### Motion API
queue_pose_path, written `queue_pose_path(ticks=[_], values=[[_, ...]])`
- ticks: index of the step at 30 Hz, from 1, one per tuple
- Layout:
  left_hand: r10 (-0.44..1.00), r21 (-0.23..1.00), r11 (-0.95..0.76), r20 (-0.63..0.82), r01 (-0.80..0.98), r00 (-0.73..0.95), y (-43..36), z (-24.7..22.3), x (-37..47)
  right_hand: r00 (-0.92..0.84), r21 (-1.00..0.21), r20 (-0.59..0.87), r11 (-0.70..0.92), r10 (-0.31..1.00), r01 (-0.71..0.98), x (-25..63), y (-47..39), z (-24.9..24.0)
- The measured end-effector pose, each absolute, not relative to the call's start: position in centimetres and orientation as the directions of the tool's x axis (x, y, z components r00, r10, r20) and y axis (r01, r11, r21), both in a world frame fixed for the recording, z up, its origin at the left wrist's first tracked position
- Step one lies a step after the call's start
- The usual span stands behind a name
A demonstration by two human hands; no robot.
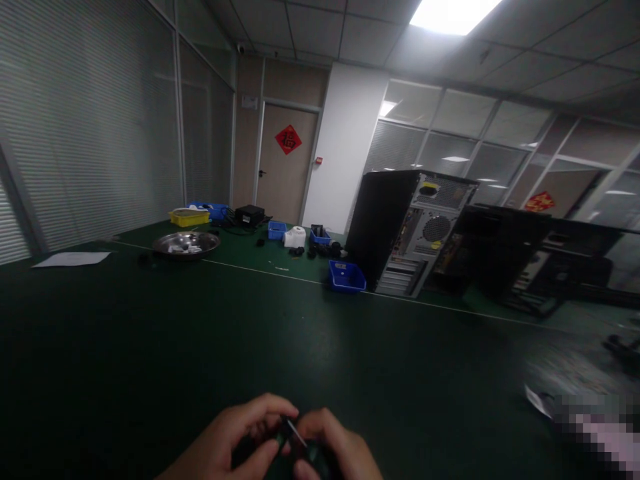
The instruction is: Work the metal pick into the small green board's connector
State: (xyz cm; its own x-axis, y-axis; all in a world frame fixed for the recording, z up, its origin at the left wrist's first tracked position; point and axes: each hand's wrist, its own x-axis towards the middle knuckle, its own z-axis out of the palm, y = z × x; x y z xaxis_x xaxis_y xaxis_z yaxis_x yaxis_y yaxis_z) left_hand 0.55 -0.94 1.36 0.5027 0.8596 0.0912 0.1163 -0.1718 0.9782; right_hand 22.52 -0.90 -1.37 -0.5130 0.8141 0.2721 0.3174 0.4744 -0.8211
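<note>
Both my hands meet at the bottom middle of the view, just above the dark green table [150,347]. My left hand [235,437] and my right hand [335,447] pinch a small dark part [293,437] between their fingertips. The part has a thin pale edge and is mostly hidden by my fingers; what it is cannot be told.
An open computer tower [410,230] stands at the back with a second dark case [540,267] to its right. A blue bin [347,276], more blue bins [277,230], a yellow tray [189,217], a metal bowl [186,244], a white paper sheet [73,259] lie across the far table.
</note>
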Motion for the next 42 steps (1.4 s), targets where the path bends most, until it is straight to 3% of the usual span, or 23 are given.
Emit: queue_pose_path(ticks=[3,11,20,25,31,36,42], values=[[0.863,0.990,-0.134,0.094,0.046,0.496,-0.8,1.2,0.7,-0.455,-0.826,0.324,0.482,0.829,0.292,22.6,-1.1,-1.4],[0.891,0.997,-0.067,0.075,-0.034,0.448,-0.4,1.0,0.2,-0.503,-0.659,0.505,0.690,0.702,0.300,22.5,-0.9,-0.1],[0.886,0.946,-0.283,0.193,0.161,0.422,0.0,1.7,-0.1,-0.504,-0.626,0.518,0.708,0.691,0.327,22.9,-0.8,-0.7],[0.878,0.934,-0.286,0.165,0.216,0.449,-0.1,2.4,0.0,-0.501,-0.653,0.460,0.661,0.733,0.369,22.9,-0.9,-0.4],[0.901,0.949,-0.202,0.082,0.242,0.426,-0.3,2.3,-0.1,-0.470,-0.661,0.514,0.681,0.718,0.317,22.7,-1.0,-0.2],[0.908,0.996,-0.071,0.043,0.052,0.416,0.3,1.7,0.1,-0.438,-0.633,0.617,0.743,0.654,0.218,22.4,-0.9,0.1],[0.901,0.991,0.053,0.006,-0.125,0.434,0.7,0.9,0.1,-0.416,-0.647,0.643,0.747,0.642,0.153,22.2,-1.1,0.3]])
